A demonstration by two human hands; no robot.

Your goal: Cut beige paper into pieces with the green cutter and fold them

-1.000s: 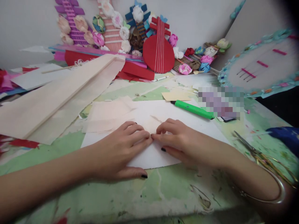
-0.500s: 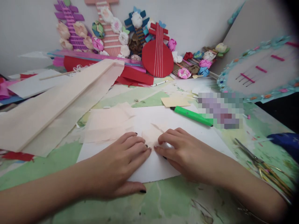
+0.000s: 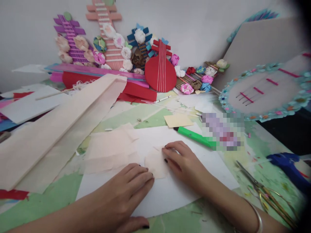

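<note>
A small piece of peach tissue paper [image 3: 155,165] lies on a white sheet [image 3: 179,191] in front of me. My left hand [image 3: 131,191] rests flat on the sheet, fingers stretched out, their tips at the small piece's lower left edge. The thumb is spread away toward me. At the piece's upper right side, my right hand [image 3: 184,161] is closed, thumb and fingers bent in on its edge. To the left, a stack of larger peach tissue squares [image 3: 109,149] overlaps the white sheet.
A green cutter or marker [image 3: 195,136] and a cream paper card [image 3: 178,121] lie past the sheet. Gold-handled scissors [image 3: 259,186] and a blue tool [image 3: 289,168] sit at right. A long folded peach paper [image 3: 65,126] spans the left. Paper instruments, including a red one [image 3: 160,76], line the wall.
The right hand has moved away from the left, toward the small piece's upper right edge, uncovering more of the tissue. The view has tilted up slightly.
</note>
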